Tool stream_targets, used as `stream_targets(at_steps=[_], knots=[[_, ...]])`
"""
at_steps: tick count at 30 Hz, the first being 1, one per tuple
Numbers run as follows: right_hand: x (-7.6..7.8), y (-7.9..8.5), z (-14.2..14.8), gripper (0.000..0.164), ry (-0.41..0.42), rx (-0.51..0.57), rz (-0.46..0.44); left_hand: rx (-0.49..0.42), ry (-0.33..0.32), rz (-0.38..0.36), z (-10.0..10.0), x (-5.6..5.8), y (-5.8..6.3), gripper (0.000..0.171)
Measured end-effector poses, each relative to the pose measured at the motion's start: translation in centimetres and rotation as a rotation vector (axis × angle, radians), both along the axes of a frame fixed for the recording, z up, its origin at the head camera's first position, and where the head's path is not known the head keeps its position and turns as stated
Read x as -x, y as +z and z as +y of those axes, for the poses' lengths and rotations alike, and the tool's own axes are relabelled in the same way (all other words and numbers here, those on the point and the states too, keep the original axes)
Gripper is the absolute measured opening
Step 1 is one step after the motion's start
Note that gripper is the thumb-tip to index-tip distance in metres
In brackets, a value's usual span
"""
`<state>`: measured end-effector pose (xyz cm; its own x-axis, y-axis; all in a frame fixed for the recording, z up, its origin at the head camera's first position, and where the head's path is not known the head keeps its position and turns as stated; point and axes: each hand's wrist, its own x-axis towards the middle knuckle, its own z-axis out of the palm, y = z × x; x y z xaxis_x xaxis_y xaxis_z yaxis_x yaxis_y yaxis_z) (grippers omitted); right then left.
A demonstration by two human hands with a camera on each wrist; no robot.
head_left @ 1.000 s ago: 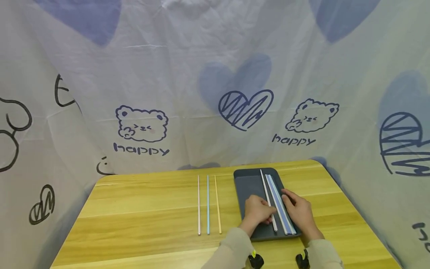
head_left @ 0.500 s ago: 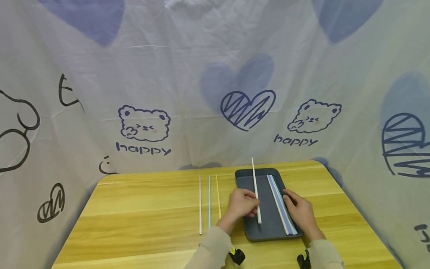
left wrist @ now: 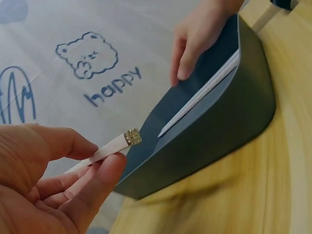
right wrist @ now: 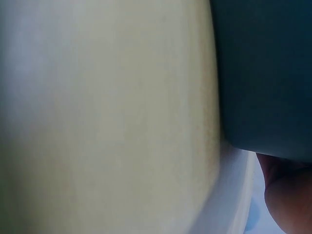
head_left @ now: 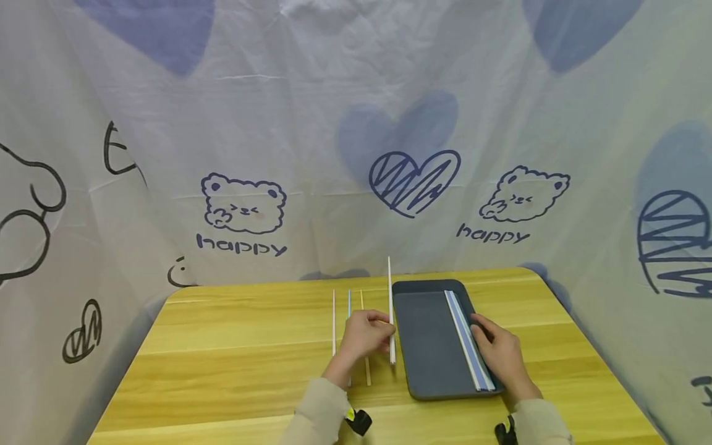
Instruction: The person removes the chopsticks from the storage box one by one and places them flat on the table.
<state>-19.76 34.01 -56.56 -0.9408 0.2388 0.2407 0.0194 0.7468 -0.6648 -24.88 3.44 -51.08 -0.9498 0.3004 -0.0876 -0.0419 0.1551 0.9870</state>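
My left hand [head_left: 364,337] pinches a white chopstick [head_left: 391,309] between thumb and fingers, just left of the dark grey tray [head_left: 425,358]. In the left wrist view, the near end of the held chopstick [left wrist: 114,146] is square with a glittery gold cap. My right hand [head_left: 500,352] rests at the tray's right rim, fingers fairly straight. White and blue chopsticks [head_left: 470,343] lie side by side along the tray's right side. Pink [head_left: 334,321], blue [head_left: 349,303] and yellow [head_left: 368,371] chopsticks lie on the table to the left, partly hidden by my left hand and arm.
The wooden table [head_left: 233,346] extends to both sides of the tray. A white cloth [head_left: 311,247] with printed bears and hearts hangs behind the table's far edge.
My left hand has lifted the white chopstick out of the tray and carried it left, past the tray's left rim. My right hand has stayed at the right rim.
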Motion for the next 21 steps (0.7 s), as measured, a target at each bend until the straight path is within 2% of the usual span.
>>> stream_targets(at_steps=[9,17,21], knots=[[0.1,0.1,0.0,0.041,0.001,-0.008,0.011,0.002,0.043,0.001,-3.7,0.1,0.1,0.03],[0.0,-0.1,0.0,0.039,-0.001,0.034,0.06,0.011,0.109,0.0,-7.1,-0.3,-0.5,0.029],[0.0,-0.3,0.1,0.04,-0.011,0.052,0.055,0.034,0.154,-0.008,-8.9,-0.4,-1.0,0.027]])
